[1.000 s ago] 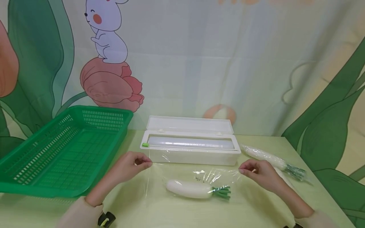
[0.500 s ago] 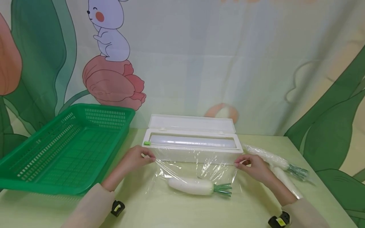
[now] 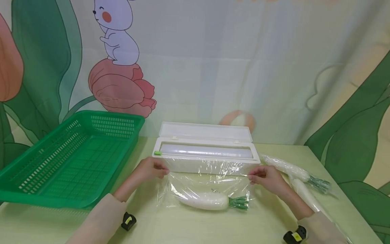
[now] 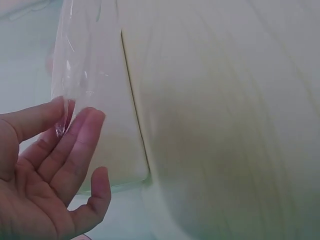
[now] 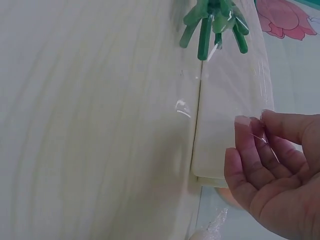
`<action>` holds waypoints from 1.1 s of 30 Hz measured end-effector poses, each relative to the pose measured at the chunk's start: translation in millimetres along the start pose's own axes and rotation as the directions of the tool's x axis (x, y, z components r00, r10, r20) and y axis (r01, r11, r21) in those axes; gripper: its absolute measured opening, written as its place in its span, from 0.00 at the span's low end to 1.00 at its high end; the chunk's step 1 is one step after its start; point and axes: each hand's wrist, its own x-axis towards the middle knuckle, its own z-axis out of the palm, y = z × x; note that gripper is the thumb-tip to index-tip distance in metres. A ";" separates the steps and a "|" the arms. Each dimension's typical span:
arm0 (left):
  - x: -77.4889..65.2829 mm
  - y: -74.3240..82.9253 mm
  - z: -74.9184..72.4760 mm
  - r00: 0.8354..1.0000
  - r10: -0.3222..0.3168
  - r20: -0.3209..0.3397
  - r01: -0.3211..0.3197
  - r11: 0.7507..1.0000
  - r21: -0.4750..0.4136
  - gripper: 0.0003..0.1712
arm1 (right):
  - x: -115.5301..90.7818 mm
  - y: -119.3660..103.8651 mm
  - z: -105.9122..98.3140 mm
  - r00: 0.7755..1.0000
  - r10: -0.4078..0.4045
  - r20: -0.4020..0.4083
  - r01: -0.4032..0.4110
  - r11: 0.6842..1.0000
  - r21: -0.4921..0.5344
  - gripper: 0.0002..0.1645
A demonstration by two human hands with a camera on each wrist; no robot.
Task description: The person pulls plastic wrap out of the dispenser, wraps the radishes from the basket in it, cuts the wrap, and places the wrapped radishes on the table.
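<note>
A white radish (image 3: 204,200) with cut green stems lies on the table under a sheet of clear plastic wrap (image 3: 178,184). My left hand (image 3: 151,169) pinches the left edge of the film between thumb and fingers; the left wrist view shows gathered film (image 4: 82,55) at those fingertips. The right hand (image 3: 268,177) pinches the right edge, and in the right wrist view the green stems (image 5: 212,22) show above it. Just behind both hands stands a white wrap dispenser (image 3: 207,132), lid up, its roll (image 3: 207,151) visible inside.
A large green plastic basket (image 3: 128,149) stands at the left. Right of the dispenser lies a radish in film (image 3: 283,166), with a second white radish (image 3: 306,194) partly behind the right forearm. A printed cloth (image 3: 189,67) hangs at the back.
My hands have come slightly closer together, and toward the dispenser. The film, stretched fairly flat a second ago, now hangs looser and more creased over the radish.
</note>
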 end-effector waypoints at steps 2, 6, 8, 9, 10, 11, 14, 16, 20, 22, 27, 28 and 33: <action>-0.5 0.0 0.3 1.000 0.001 -0.002 -0.001 1.000 -0.013 0.06 | 0.0 0.3 0.1 1.000 0.004 -0.010 -0.004 1.000 0.005 0.11; -0.5 -1.9 1.1 1.000 -0.004 -0.025 0.003 0.999 -0.033 0.04 | 0.8 2.1 0.8 0.999 0.022 -0.043 -0.022 1.000 -0.004 0.10; -0.8 -2.6 1.4 0.999 0.001 -0.045 -0.003 0.999 -0.039 0.04 | 1.4 3.2 1.5 0.998 0.028 -0.061 -0.028 1.000 0.002 0.10; -1.3 -2.8 1.5 0.999 0.006 -0.052 -0.008 0.999 -0.043 0.03 | 1.5 3.5 1.8 0.997 0.034 -0.070 -0.034 0.999 0.010 0.09; -1.8 -2.8 1.6 0.998 0.012 -0.060 -0.015 0.999 -0.050 0.03 | 1.6 3.9 2.2 0.996 0.040 -0.080 -0.039 0.999 0.021 0.09; -2.4 -2.8 1.8 0.998 0.019 -0.067 -0.022 0.998 -0.053 0.03 | 1.7 3.9 2.5 0.995 0.041 -0.088 -0.038 0.999 0.034 0.09; -3.7 -3.2 2.3 0.996 0.026 -0.080 -0.033 0.996 -0.089 0.06 | 1.2 3.8 2.8 0.993 0.065 -0.102 -0.056 0.994 0.094 0.10; -4.2 -4.3 2.3 0.996 0.021 -0.088 -0.032 0.992 -0.123 0.09 | 0.4 3.6 2.7 0.991 0.086 -0.103 -0.071 0.987 0.143 0.11; -4.8 -6.9 2.4 0.995 0.005 -0.096 -0.025 0.976 -0.214 0.13 | -0.9 4.1 2.2 0.986 0.131 -0.100 -0.108 0.972 0.210 0.15; -6.0 -6.4 2.2 0.997 -0.008 -0.083 -0.015 0.964 -0.267 0.14 | -1.0 5.0 2.2 0.984 0.151 -0.097 -0.127 0.967 0.219 0.19; -9.1 -2.5 2.5 0.993 -0.114 -0.022 0.097 0.922 -0.376 0.21 | -1.9 6.9 1.6 0.973 0.219 -0.068 -0.195 0.946 0.259 0.31; -9.6 -1.7 2.6 0.990 -0.138 -0.005 0.125 0.911 -0.394 0.24 | -2.3 7.0 1.2 0.972 0.229 -0.056 -0.206 0.938 0.278 0.32; -9.1 0.1 4.6 0.979 -0.198 0.046 0.198 0.876 -0.440 0.33 | -3.2 5.0 2.0 0.969 0.246 0.018 -0.234 0.893 0.385 0.30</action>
